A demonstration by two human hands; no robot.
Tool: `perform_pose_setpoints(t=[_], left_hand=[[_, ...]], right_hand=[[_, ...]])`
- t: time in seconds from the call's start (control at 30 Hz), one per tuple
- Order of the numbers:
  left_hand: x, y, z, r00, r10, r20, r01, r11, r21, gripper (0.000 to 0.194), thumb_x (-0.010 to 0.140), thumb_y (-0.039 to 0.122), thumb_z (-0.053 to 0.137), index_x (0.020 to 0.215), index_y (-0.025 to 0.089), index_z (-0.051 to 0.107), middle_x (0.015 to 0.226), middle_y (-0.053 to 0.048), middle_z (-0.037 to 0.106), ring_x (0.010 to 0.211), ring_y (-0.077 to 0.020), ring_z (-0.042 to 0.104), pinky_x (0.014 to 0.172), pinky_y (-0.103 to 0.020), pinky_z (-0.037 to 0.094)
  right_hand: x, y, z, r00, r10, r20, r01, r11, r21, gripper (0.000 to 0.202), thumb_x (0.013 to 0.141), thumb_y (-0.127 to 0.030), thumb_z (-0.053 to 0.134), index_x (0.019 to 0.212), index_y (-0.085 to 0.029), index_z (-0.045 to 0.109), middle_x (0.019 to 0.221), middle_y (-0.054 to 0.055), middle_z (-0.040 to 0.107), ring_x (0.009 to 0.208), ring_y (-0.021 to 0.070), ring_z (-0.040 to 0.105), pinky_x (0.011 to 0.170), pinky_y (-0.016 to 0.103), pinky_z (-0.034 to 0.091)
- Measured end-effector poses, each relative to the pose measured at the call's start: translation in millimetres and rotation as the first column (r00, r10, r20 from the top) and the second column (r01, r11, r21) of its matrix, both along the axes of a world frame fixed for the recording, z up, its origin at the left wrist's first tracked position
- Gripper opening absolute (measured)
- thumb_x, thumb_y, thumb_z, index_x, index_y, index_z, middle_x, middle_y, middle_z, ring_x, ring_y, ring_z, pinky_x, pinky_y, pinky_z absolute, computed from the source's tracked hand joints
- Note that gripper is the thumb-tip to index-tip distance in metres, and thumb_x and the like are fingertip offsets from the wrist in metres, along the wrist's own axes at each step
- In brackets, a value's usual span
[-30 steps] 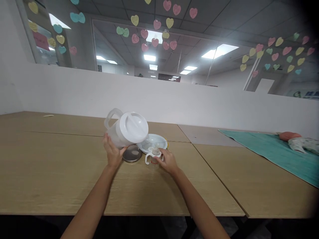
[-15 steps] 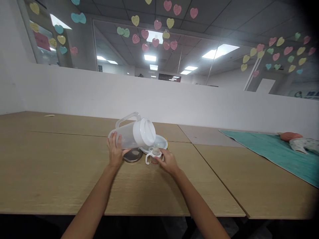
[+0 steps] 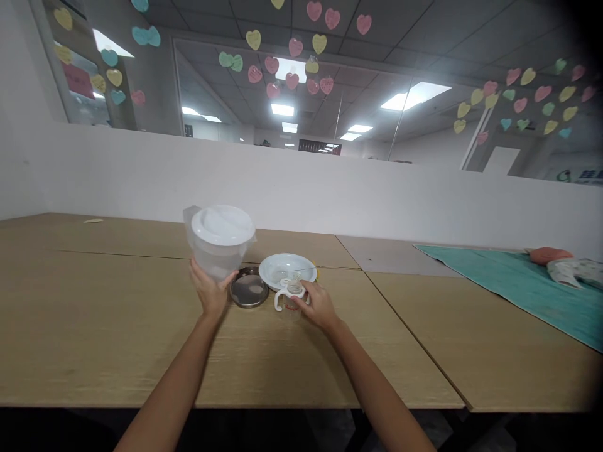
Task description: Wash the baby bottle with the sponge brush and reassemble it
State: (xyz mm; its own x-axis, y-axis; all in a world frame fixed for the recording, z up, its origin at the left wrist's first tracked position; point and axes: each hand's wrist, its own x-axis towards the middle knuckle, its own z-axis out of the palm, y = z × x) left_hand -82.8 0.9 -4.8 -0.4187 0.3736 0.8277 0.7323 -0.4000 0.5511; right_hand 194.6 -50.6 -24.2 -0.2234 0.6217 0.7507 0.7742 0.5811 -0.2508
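Observation:
My left hand (image 3: 211,290) is wrapped round the lower part of a translucent pitcher (image 3: 219,256) with a white lid (image 3: 223,225). The pitcher is raised over the table, its lid tipped slightly toward me. With my right hand (image 3: 318,304) I grip the right side of a small clear baby bottle (image 3: 293,301) that has white side handles and no cap on its neck. The bottle stands on the table. Behind it sits a pale bowl (image 3: 287,260) with clear items inside, too small to name. A round metal tray (image 3: 249,289) lies between the pitcher and the bottle.
The wooden table (image 3: 264,370) runs back to a white low wall (image 3: 282,188) under glass with heart-shaped notes. On the right lies a green cloth (image 3: 509,289) with an orange item (image 3: 550,255) and a patterned cloth (image 3: 575,273) on it. Seams cross the tabletop.
The pitcher has swung left and up from its sideways tilt over the bottle to nearly upright, uncovering the metal tray and bowl. My right hand and the bottle have stayed in place.

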Motion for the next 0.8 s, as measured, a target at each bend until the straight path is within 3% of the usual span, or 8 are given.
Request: perform_pose_setpoints(t=[0.17,0.33,0.57,0.8], left_hand=[[-3,0,-2.3,0.993,0.019,0.117,-0.013,0.999,-0.046,0.108,0.063,0.051,0.070,0.141,0.016,0.005,0.143,-0.019,0.023,0.133,-0.0317,0.023,0.108,-0.048,0.026],[-8,5,-10.1,0.982,0.097,0.161,-0.082,0.992,-0.097,0.107,0.066,0.055,0.065,0.141,0.008,0.005,0.142,-0.024,0.022,0.132,-0.0339,0.023,0.108,-0.047,0.024],[-14,13,-19.4,0.963,0.170,0.208,-0.125,0.969,-0.215,0.111,0.065,0.057,0.065,0.140,0.008,0.000,0.143,-0.026,0.019,0.133,-0.0343,0.022,0.107,-0.045,0.025],[-11,11,-19.1,0.972,0.101,0.210,-0.068,0.985,-0.162,0.107,0.066,0.055,0.065,0.140,0.008,0.003,0.141,-0.029,0.019,0.130,-0.0405,0.022,0.104,-0.053,0.024]], right_hand=[[0,-1,0.7,1.000,0.018,-0.007,-0.018,1.000,0.000,0.041,0.084,-0.049,0.049,0.106,-0.015,0.058,0.098,0.009,0.067,0.089,0.0213,0.060,0.082,0.032,0.044],[0,-1,-0.2,1.000,0.018,-0.002,-0.018,1.000,-0.001,0.040,0.084,-0.049,0.049,0.106,-0.016,0.058,0.099,0.009,0.067,0.089,0.0215,0.060,0.081,0.032,0.044],[-1,-2,-1.5,0.999,0.027,-0.020,-0.027,1.000,0.010,0.039,0.084,-0.047,0.049,0.106,-0.016,0.058,0.093,0.008,0.067,0.083,0.0190,0.060,0.076,0.029,0.045],[-4,-2,-2.3,0.999,-0.010,-0.041,0.008,0.999,-0.042,0.042,0.083,-0.050,0.050,0.108,-0.017,0.059,0.096,0.009,0.066,0.088,0.0204,0.059,0.079,0.030,0.045]])
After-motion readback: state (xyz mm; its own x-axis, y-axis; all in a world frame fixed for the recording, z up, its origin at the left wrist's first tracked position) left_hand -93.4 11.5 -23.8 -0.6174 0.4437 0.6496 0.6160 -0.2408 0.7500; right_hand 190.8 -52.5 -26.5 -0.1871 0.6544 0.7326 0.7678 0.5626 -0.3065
